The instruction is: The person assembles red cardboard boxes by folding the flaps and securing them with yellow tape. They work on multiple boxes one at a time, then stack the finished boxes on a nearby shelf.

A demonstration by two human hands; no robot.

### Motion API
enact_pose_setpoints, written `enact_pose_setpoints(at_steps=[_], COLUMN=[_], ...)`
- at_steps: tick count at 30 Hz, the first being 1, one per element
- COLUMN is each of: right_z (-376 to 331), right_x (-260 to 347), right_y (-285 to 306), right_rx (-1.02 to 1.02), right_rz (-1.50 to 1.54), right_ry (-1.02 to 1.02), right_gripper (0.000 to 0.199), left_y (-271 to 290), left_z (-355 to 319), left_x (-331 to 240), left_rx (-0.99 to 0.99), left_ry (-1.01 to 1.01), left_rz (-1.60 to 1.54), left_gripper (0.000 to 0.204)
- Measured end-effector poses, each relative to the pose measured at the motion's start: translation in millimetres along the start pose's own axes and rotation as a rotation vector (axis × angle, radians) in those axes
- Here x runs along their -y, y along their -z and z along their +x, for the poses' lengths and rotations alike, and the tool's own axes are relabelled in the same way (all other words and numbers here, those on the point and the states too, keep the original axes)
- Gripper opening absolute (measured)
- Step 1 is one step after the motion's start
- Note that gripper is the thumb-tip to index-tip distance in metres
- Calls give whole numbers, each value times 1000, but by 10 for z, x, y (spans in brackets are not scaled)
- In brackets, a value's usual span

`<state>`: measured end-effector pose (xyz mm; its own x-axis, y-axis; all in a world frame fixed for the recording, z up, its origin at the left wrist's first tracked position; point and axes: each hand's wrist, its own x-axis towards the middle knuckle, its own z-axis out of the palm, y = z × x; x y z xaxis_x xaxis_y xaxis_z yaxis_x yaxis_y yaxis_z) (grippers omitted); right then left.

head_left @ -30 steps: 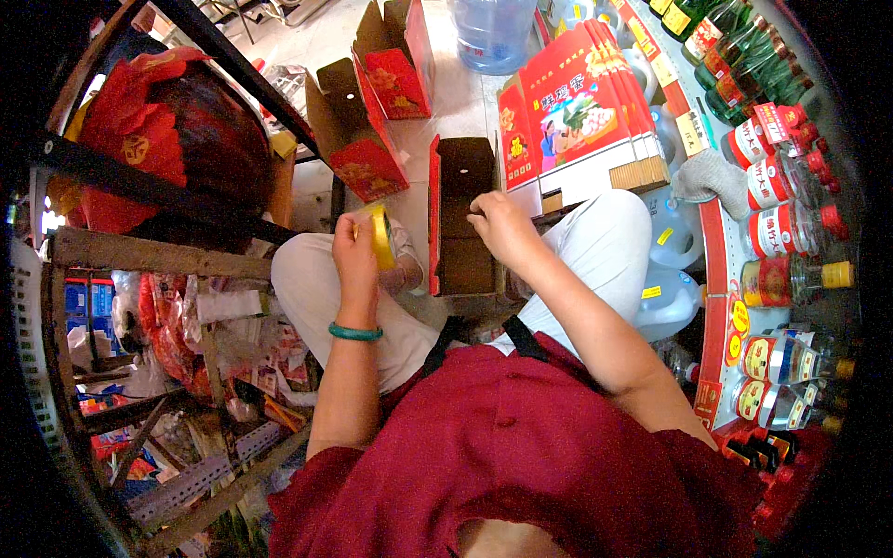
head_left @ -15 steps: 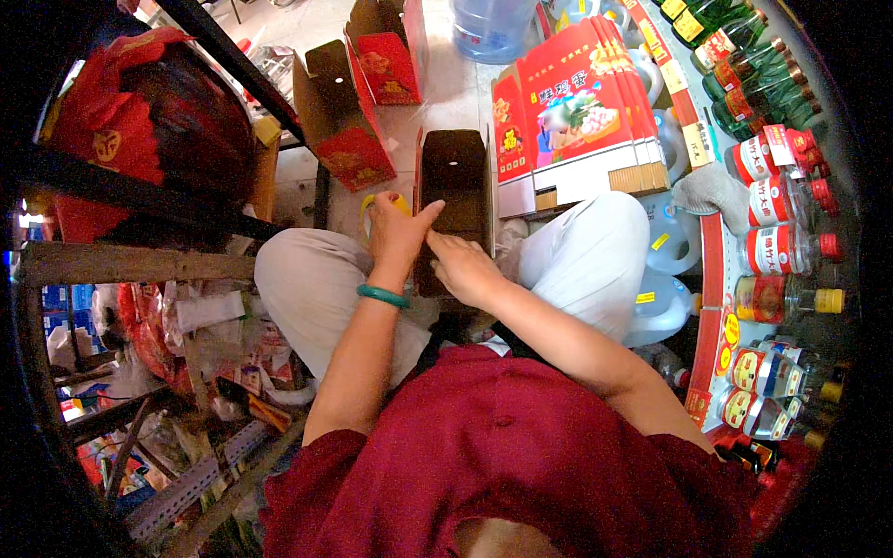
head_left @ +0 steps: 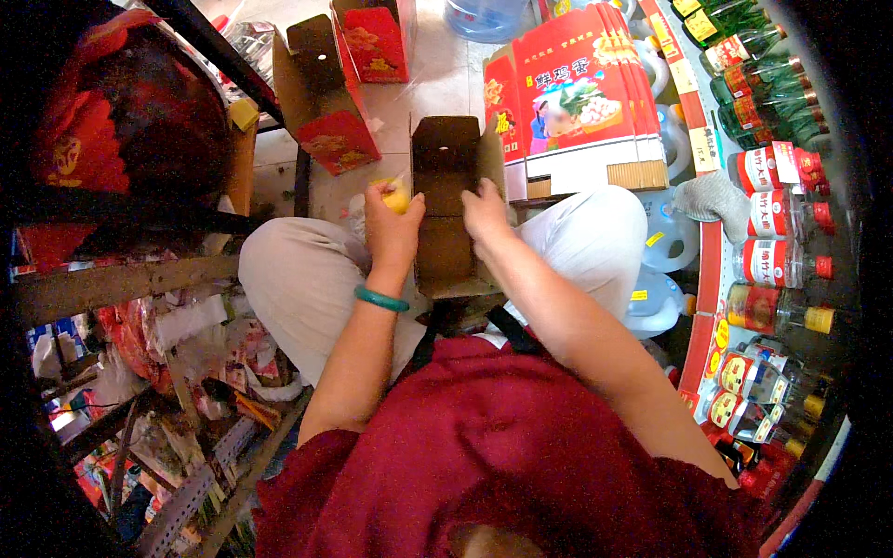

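Both hands at the open cardboard box (head_left: 446, 209)
Left hand (head_left: 393, 228) grips a yellow tape roll (head_left: 396, 194) at its left wall; right hand (head_left: 487, 214), fingers curled, presses its right wall.

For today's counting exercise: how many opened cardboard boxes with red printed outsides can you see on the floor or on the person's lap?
3. One box rests on the lap between both hands; one lies on the floor ahead to the left; one stands beyond it near the top edge. More may be hidden.
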<state>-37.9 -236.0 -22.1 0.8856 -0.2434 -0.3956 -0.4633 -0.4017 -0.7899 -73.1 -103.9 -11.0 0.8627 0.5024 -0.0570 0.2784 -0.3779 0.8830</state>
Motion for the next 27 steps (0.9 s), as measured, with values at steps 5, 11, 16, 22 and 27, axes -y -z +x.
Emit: enact_pose_setpoints(at_steps=[5, 11, 16, 22, 27], right_z=[347, 696, 1133, 1337, 1325], right_x=[-118, -821, -2158, -2011, -2057], right_y=[-708, -1230, -1546, -1583, -1558], right_rx=[92, 428, 208, 352, 382], right_rz=[-307, -671, -977, -757, -727], right_ry=[103, -277, 351, 92, 64], right_gripper=[40, 39, 40, 41, 40], left_y=[40, 76, 159, 205, 194], left_z=[17, -12, -11, 88, 131], left_x=[-22, 105, -108, -213, -207], left_rx=[19, 16, 49, 65, 75], left_ry=[8, 101, 265, 448, 431], left_rz=[-26, -136, -54, -96, -35], left_gripper=[44, 46, 47, 49, 51])
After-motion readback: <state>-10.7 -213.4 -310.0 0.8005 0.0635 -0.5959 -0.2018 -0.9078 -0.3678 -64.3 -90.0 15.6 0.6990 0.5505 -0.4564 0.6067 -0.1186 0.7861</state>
